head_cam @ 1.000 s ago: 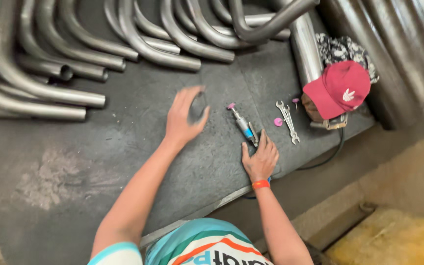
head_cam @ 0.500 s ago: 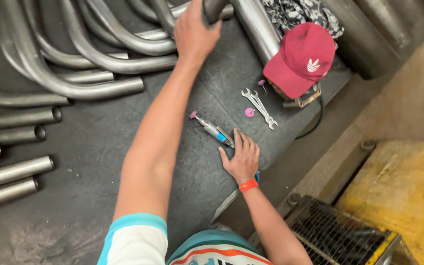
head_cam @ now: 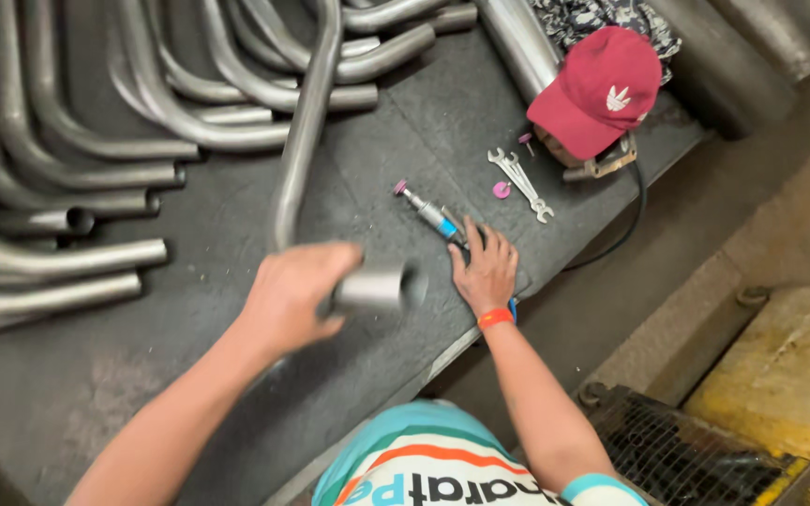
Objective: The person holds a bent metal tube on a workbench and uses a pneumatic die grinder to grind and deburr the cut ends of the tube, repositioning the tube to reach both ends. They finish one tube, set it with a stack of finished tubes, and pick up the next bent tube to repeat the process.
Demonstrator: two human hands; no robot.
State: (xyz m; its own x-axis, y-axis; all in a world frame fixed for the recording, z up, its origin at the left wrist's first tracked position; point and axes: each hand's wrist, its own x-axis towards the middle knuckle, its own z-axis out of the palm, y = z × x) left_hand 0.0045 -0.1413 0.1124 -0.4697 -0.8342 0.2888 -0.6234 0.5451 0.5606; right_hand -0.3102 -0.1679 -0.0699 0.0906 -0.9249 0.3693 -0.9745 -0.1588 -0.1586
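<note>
Bent pipe: gripped at its near end by left hand, long axis running toward 12 o'clock. Right hand: spread flat on grinder, which pointed toward 10 o'clock.

I saw open mat left of my left hand; stacked bent pipes blocked the far side, while wrenches and a red cap crowded the right.

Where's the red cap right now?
In the head view the red cap sits at the upper right of the dark bench top, just beyond the small wrenches and beside a large pipe.
</note>
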